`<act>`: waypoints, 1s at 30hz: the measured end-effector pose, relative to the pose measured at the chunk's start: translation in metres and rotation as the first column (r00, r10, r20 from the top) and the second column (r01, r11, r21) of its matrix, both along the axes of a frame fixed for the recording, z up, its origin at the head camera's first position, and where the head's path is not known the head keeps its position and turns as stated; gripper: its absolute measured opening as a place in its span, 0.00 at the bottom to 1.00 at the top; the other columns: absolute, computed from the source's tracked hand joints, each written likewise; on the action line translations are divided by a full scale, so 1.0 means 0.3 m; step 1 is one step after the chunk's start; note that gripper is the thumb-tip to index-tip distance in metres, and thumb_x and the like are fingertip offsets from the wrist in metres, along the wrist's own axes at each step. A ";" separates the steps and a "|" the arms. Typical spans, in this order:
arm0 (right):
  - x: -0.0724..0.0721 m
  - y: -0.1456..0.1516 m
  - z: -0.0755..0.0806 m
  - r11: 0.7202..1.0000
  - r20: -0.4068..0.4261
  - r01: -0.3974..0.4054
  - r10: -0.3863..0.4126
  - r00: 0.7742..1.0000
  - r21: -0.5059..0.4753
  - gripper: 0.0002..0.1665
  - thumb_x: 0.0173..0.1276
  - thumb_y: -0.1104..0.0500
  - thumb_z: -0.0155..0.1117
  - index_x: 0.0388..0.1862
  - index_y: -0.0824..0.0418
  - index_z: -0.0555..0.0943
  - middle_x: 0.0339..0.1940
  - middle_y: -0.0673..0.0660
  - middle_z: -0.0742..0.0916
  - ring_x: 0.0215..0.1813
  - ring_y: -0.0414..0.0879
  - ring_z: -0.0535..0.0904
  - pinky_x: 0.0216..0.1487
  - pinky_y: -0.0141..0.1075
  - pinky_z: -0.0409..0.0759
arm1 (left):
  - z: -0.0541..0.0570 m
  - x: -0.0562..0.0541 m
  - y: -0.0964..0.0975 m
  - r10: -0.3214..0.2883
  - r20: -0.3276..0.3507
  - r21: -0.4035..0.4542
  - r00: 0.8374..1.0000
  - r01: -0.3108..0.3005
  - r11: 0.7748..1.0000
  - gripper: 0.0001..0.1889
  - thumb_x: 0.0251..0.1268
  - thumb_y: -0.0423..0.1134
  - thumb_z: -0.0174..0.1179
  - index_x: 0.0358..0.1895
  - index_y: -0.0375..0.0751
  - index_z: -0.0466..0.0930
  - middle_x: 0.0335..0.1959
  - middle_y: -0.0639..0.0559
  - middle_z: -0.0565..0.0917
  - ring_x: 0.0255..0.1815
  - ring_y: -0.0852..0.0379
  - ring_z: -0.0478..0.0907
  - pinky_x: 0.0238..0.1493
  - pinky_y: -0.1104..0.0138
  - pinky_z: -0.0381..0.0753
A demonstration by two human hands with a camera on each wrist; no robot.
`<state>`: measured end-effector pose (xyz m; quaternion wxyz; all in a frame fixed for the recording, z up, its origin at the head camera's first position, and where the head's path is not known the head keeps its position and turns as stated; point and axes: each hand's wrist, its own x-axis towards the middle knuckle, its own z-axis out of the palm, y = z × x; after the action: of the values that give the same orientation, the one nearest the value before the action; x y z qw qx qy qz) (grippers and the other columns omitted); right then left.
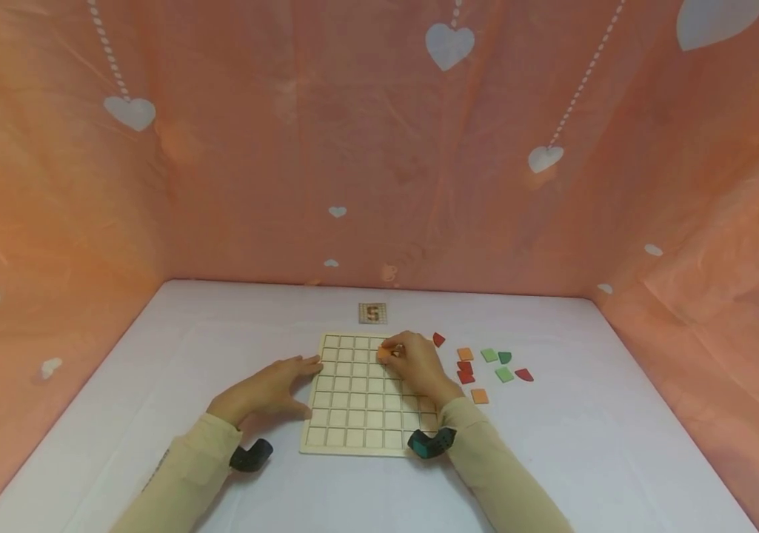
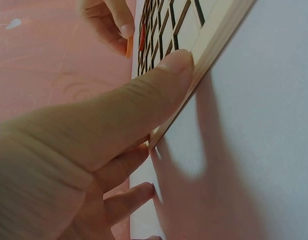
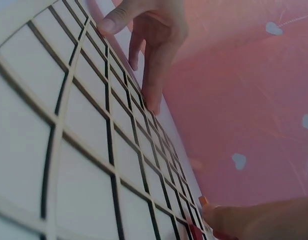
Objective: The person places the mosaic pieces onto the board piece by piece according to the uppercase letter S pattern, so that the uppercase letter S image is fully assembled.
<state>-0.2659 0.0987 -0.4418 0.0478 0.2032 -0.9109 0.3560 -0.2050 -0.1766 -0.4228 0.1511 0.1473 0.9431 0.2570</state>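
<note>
A wooden grid board [image 1: 356, 400] with square cells lies flat on the white table. My left hand [image 1: 266, 387] rests at its left side, thumb and fingers spread and touching the edge. Above the far part of the board, my right hand [image 1: 418, 365] pinches an orange square tile [image 1: 383, 354] between thumb and fingers. In the left wrist view this orange tile [image 2: 129, 47] appears edge-on, apart from the board. A red piece [image 2: 142, 37] sits in the grid near it; in the head view the right hand hides that piece.
Right of the board lie loose orange tiles [image 1: 479, 397], light green tiles [image 1: 504, 375], a dark green piece [image 1: 504, 357] and several red pieces [image 1: 524, 375]. A small patterned card [image 1: 372, 313] lies beyond the board. Pink cloth [image 1: 379, 148] with hearts surrounds the table.
</note>
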 end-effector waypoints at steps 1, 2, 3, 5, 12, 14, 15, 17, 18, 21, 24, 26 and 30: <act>-0.002 -0.006 -0.002 1.000 -0.016 0.000 0.000 1.000 0.008 0.12 0.66 0.58 0.72 0.47 0.60 0.89 0.48 0.58 0.91 0.51 0.54 0.86 0.53 0.49 0.85 | 0.000 0.001 0.000 0.001 0.001 0.002 1.000 -0.001 1.000 0.44 0.50 0.43 0.77 0.73 0.40 0.69 0.80 0.45 0.63 0.81 0.32 0.55 0.80 0.38 0.54; -0.003 -0.010 -0.006 1.000 -0.031 0.001 0.000 1.000 0.014 0.12 0.66 0.58 0.72 0.47 0.60 0.89 0.47 0.58 0.91 0.50 0.53 0.86 0.52 0.49 0.86 | -0.001 0.002 -0.001 -0.001 0.002 0.004 1.000 0.001 1.000 0.44 0.50 0.43 0.77 0.73 0.40 0.70 0.80 0.44 0.64 0.81 0.32 0.55 0.80 0.38 0.54; -0.006 -0.015 -0.009 1.000 -0.040 0.005 -0.004 0.999 0.020 0.12 0.66 0.58 0.72 0.47 0.60 0.89 0.47 0.57 0.91 0.49 0.52 0.86 0.51 0.47 0.86 | -0.002 0.002 0.000 0.000 0.003 0.005 1.000 0.000 1.000 0.44 0.50 0.43 0.78 0.73 0.40 0.70 0.80 0.45 0.64 0.81 0.33 0.55 0.80 0.38 0.54; -0.007 -0.025 -0.013 0.999 -0.051 0.015 -0.014 0.999 0.034 0.12 0.66 0.58 0.72 0.47 0.60 0.89 0.45 0.56 0.92 0.45 0.49 0.86 0.48 0.45 0.86 | -0.005 0.003 -0.001 0.001 0.004 0.007 1.000 -0.001 1.000 0.44 0.50 0.43 0.78 0.73 0.40 0.70 0.80 0.45 0.64 0.81 0.33 0.55 0.80 0.38 0.54; -0.003 -0.046 -0.027 0.997 -0.109 0.010 -0.001 0.994 0.083 0.12 0.67 0.57 0.71 0.47 0.60 0.89 0.41 0.54 0.91 0.41 0.46 0.80 0.45 0.38 0.78 | -0.005 -0.001 -0.004 -0.010 -0.011 0.014 1.000 0.010 1.000 0.44 0.50 0.42 0.78 0.73 0.39 0.70 0.80 0.45 0.64 0.81 0.33 0.55 0.80 0.39 0.54; -0.002 -0.048 -0.034 0.995 -0.110 0.009 0.001 0.994 0.095 0.12 0.68 0.56 0.70 0.47 0.59 0.89 0.40 0.53 0.90 0.40 0.44 0.77 0.44 0.36 0.74 | -0.003 0.000 -0.002 -0.014 -0.010 0.021 1.000 0.014 1.000 0.44 0.49 0.42 0.78 0.72 0.38 0.70 0.80 0.45 0.64 0.81 0.33 0.55 0.81 0.39 0.55; -0.001 -0.048 -0.038 0.995 -0.111 0.013 -0.002 0.994 0.098 0.12 0.68 0.56 0.70 0.47 0.59 0.89 0.40 0.53 0.90 0.40 0.44 0.76 0.43 0.35 0.73 | -0.002 0.002 -0.001 -0.014 -0.007 0.025 1.000 0.014 1.000 0.44 0.49 0.41 0.78 0.72 0.38 0.70 0.80 0.44 0.64 0.81 0.33 0.55 0.81 0.40 0.55; 0.002 -0.049 -0.043 0.995 -0.106 0.018 -0.007 0.994 0.102 0.11 0.68 0.56 0.70 0.46 0.59 0.89 0.40 0.53 0.89 0.40 0.45 0.75 0.43 0.35 0.69 | -0.001 0.004 0.000 -0.021 -0.008 0.026 1.000 0.022 0.999 0.43 0.49 0.41 0.78 0.72 0.37 0.70 0.79 0.43 0.64 0.81 0.33 0.55 0.80 0.39 0.55; 0.004 -0.050 -0.045 0.994 -0.106 0.021 -0.010 0.994 0.105 0.11 0.68 0.56 0.70 0.46 0.58 0.89 0.41 0.53 0.89 0.41 0.45 0.75 0.43 0.35 0.68 | -0.001 0.005 0.001 -0.027 -0.009 0.026 1.000 0.027 0.999 0.43 0.49 0.41 0.78 0.72 0.37 0.70 0.79 0.43 0.65 0.81 0.32 0.55 0.80 0.39 0.55; 0.008 -0.052 -0.047 0.994 -0.107 0.028 -0.016 0.994 0.109 0.11 0.68 0.56 0.70 0.46 0.58 0.89 0.42 0.54 0.89 0.43 0.47 0.76 0.43 0.37 0.68 | -0.002 0.006 0.000 -0.028 -0.010 0.022 1.000 0.028 0.999 0.43 0.49 0.41 0.78 0.72 0.37 0.70 0.79 0.43 0.65 0.81 0.32 0.55 0.80 0.40 0.55; 0.009 -0.056 -0.046 0.994 -0.106 0.026 -0.014 0.994 0.110 0.10 0.68 0.57 0.70 0.46 0.58 0.89 0.43 0.55 0.89 0.45 0.49 0.77 0.44 0.38 0.70 | -0.005 0.004 -0.002 -0.033 -0.022 0.017 0.999 0.033 0.999 0.43 0.50 0.41 0.78 0.72 0.37 0.70 0.79 0.43 0.65 0.81 0.32 0.55 0.80 0.39 0.55; 0.007 -0.060 -0.045 0.993 -0.108 0.021 -0.009 0.994 0.112 0.10 0.68 0.58 0.70 0.45 0.59 0.90 0.44 0.56 0.89 0.45 0.50 0.77 0.44 0.39 0.71 | -0.005 0.002 -0.003 -0.023 -0.022 0.020 0.999 0.024 1.000 0.43 0.49 0.41 0.78 0.72 0.37 0.70 0.79 0.44 0.65 0.81 0.33 0.55 0.81 0.40 0.54; 0.007 -0.062 -0.047 0.992 -0.109 0.012 0.001 0.994 0.123 0.10 0.68 0.59 0.70 0.46 0.59 0.90 0.45 0.56 0.90 0.47 0.52 0.78 0.45 0.40 0.71 | -0.005 0.001 -0.003 -0.021 -0.022 0.018 1.000 0.022 1.000 0.43 0.50 0.41 0.78 0.72 0.38 0.70 0.79 0.44 0.65 0.81 0.33 0.55 0.81 0.40 0.55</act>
<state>-0.2639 0.0802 -0.4558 0.0859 0.2223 -0.9277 0.2873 -0.2048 -0.1776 -0.4244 0.1424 0.1616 0.9406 0.2625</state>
